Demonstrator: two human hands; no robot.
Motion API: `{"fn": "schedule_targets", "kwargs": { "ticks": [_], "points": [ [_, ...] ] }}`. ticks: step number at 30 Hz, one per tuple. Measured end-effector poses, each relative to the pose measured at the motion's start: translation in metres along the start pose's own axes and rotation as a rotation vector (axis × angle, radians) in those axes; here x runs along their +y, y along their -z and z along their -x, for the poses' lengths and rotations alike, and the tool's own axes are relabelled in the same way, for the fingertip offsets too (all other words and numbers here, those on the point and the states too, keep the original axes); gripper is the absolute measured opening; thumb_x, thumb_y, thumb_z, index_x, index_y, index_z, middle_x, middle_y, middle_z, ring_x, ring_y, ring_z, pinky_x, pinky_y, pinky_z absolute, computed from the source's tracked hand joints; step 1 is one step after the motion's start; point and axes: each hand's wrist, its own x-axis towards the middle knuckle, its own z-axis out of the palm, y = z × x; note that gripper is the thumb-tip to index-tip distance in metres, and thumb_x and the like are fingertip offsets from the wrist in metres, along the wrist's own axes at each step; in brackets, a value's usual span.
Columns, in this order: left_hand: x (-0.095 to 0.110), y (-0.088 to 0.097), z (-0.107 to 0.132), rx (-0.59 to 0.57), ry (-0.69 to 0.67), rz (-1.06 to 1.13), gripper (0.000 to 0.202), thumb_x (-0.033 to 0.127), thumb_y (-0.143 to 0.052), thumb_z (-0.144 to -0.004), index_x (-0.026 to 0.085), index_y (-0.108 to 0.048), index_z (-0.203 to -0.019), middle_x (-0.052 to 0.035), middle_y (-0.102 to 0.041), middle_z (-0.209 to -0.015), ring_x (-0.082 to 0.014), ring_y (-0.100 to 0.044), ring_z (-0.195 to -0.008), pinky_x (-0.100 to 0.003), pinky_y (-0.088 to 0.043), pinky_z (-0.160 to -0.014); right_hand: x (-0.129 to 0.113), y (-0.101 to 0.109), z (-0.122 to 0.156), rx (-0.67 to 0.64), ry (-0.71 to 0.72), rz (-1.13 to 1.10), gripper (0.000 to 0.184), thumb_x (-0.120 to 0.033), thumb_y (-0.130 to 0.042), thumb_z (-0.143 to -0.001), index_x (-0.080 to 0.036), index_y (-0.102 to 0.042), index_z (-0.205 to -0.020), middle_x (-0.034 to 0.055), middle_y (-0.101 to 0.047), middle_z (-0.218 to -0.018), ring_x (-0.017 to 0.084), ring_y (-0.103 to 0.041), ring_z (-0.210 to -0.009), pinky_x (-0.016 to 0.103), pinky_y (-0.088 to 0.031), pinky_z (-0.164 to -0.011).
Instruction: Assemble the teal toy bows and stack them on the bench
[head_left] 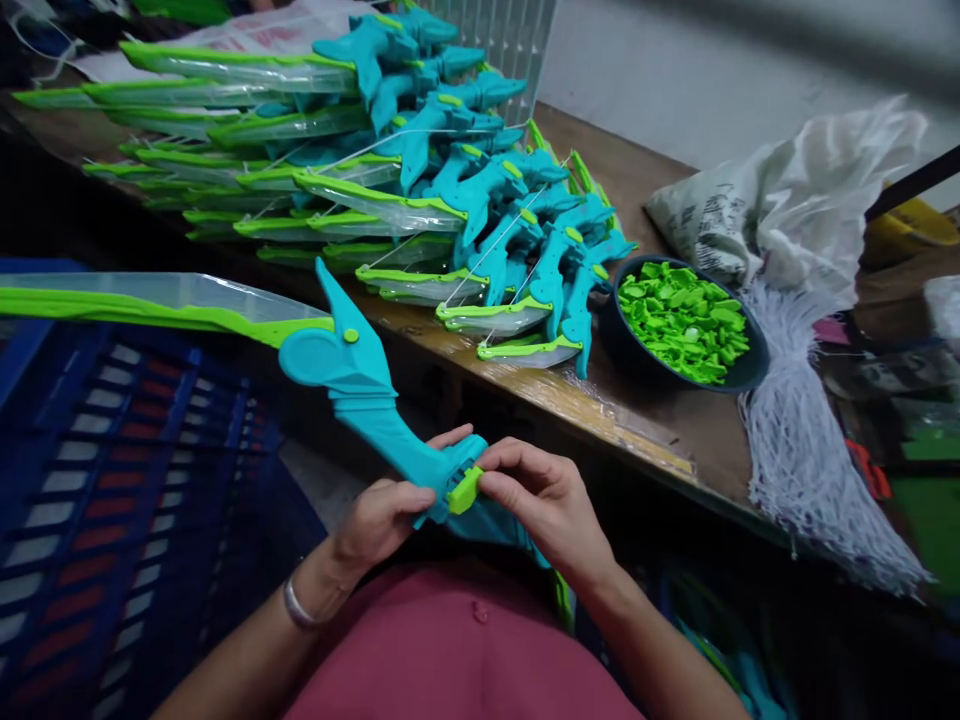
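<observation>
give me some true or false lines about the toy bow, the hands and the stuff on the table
1. The left hand grips the teal toy bow. True.
2. The right hand pinches a red piece. False: the small piece at its fingers is green.
3. The dark bowl holds green pieces. True.
4. The pile of bows lies on the floor. False: it lies on the wooden table.
5. A bundle of white strings lies beside the bowl. True.

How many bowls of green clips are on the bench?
1. The dark bowl sits on the wooden bench, right of the stacked bows, beside the white string bundle. Others may hide behind the white bag. The right hand pinches one clip on the held bow.
</observation>
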Motion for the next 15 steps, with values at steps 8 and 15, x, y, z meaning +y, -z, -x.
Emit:
{"fn": "schedule_targets", "kwargs": {
  "ticks": [8,15],
  "points": [
    [-0.0035,0.0067,0.0035,0.044,0.007,-0.052,0.056,0.023,-0.068,-0.085,0.025,-0.056,-0.139,-0.006,-0.069,-0.131,-0.0252,-0.063,-0.12,-0.038,-0.044,-0.106,0.009,-0.0008,0.0093,0.066,0.15,0.379,0.008,-0.02,-0.065,-0.095,-0.02,-0.073,-0.094,0.0017,-0.068,-0.089,0.014,-0.064,-0.083,0.027,-0.048,-0.076],
    [-0.0091,0.0105,0.0032,0.037,-0.041,-0.268,0.061,0.034,-0.072,-0.085,0.022,-0.05,-0.141,-0.0105,-0.059,-0.142,-0.0348,-0.05,-0.134,-0.05,-0.038,-0.113,0.0111,-0.0055,0.011,0.134,0.195,0.46,0.007,-0.019,-0.064,-0.096,-0.021,-0.071,-0.094,0.0003,-0.067,-0.088,0.013,-0.063,-0.082,0.027,-0.048,-0.074]
  ]
}}
